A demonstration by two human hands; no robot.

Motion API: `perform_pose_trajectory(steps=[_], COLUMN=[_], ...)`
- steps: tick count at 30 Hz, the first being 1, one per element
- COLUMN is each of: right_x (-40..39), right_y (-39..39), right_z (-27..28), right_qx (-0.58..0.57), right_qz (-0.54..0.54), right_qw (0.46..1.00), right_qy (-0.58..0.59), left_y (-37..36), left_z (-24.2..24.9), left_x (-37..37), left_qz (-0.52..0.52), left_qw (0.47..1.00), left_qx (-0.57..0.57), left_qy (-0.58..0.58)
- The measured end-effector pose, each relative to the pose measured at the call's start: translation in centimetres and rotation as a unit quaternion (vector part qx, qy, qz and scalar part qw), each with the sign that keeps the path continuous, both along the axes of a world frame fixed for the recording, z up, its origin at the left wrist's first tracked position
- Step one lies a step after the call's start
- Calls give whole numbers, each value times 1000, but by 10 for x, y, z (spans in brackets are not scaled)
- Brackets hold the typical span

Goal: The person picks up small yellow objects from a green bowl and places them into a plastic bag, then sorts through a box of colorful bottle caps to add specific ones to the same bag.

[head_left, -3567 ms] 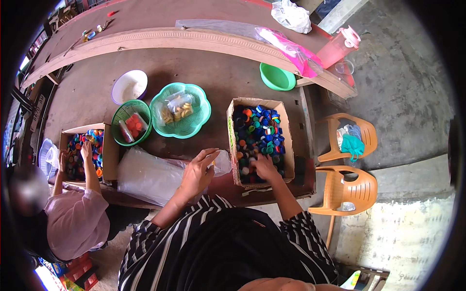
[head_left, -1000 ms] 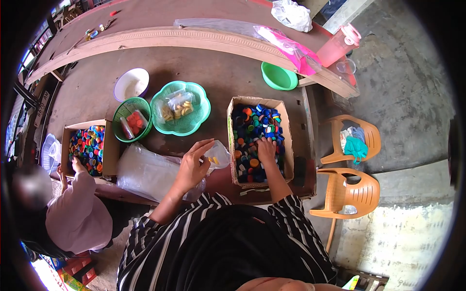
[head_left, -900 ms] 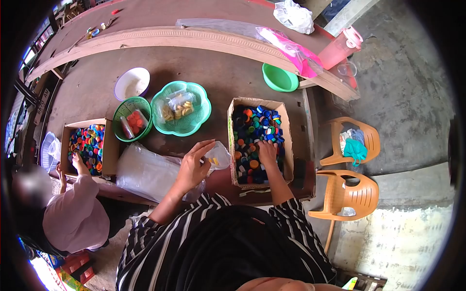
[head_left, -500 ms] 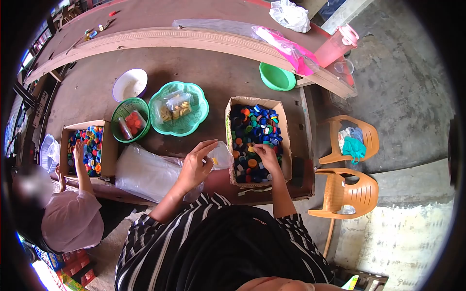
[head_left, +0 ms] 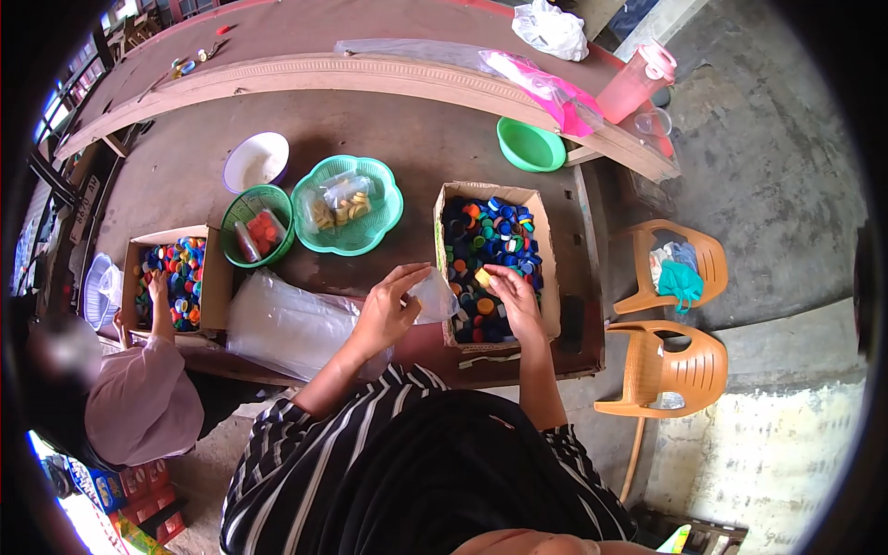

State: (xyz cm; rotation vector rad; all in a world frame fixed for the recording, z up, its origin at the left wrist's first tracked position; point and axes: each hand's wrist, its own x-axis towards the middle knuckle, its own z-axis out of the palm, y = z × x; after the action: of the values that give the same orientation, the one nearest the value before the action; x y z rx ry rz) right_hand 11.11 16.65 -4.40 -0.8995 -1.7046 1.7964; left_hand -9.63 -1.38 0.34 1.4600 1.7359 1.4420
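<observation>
My left hand [head_left: 387, 310] is closed on a clear plastic bag [head_left: 435, 298], which hangs out to the right beside the box edge. Something yellow shows at the bag near my fingers. A yellow bottle cap [head_left: 483, 277] is pinched in my right hand [head_left: 516, 301], over the near half of a cardboard box [head_left: 550, 310]. Bottle caps [head_left: 495, 231] of many colours, largely blue, fill that box. To the left of my left hand lies a stack of clear plastic bags [head_left: 282, 324].
A turquoise basket [head_left: 393, 217] holds bagged yellow caps; a green basket [head_left: 231, 245] holds bagged red ones. Behind them sits a white bowl [head_left: 242, 166]. Another person [head_left: 143, 398] reaches into a second cap box [head_left: 217, 296]. Orange chairs [head_left: 694, 370] stand at right.
My right hand has lifted the yellow cap slightly and turned its fingers toward the bag. The other person's hand has moved lower in their box. The view has shifted a little.
</observation>
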Motion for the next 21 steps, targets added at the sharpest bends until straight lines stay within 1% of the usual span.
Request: perform_pose_trajectory(steps=[1, 4, 5, 6, 8, 10, 12, 13, 16, 18, 19, 21], right_x=[-5, -14, -18, -25, -35, -41, -44, -46, -48, -48, -48, -47], right_y=[-6, -19, -26, -35, -41, -47, -53, -54, -57, -58, -58, -58], right_z=[9, 23, 27, 41, 47, 51, 60, 61, 65, 67, 70, 77], right_qx=[12, 118, 128, 115, 242, 298, 330, 335, 347, 352, 368, 398], right_qz=[-1, 38, 49, 47, 71, 73, 75, 77, 85, 93, 84, 66], right_qw=[1000, 992, 989, 990, 966, 952, 940, 938, 931, 927, 923, 913], right_qy=[6, 21, 59, 60, 61, 14, -38, -46, -71, -88, -81, -65], left_y=[1, 5, 7, 9, 13, 15, 16, 16, 17, 16, 15, 16], left_z=[1, 3, 4, 4, 4, 3, 6, 7, 0, 4, 7, 1], left_x=[0, -3, -3, -4, -5, -4, -4, -4, -3, -2, -2, -4], left_qz=[0, -8, -11, -13, -13, -10, -15, -17, -18, -24, -26, -19], left_qw=[1000, 999, 999, 999, 1000, 1000, 1000, 1000, 999, 1000, 1000, 1000], left_qx=[-2, -29, -30, -32, -22, 2, -7, -11, 34, 6, -8, 2], left_qy=[-1, 14, 10, 6, 1, 0, -1, -2, 22, -3, -16, 11])
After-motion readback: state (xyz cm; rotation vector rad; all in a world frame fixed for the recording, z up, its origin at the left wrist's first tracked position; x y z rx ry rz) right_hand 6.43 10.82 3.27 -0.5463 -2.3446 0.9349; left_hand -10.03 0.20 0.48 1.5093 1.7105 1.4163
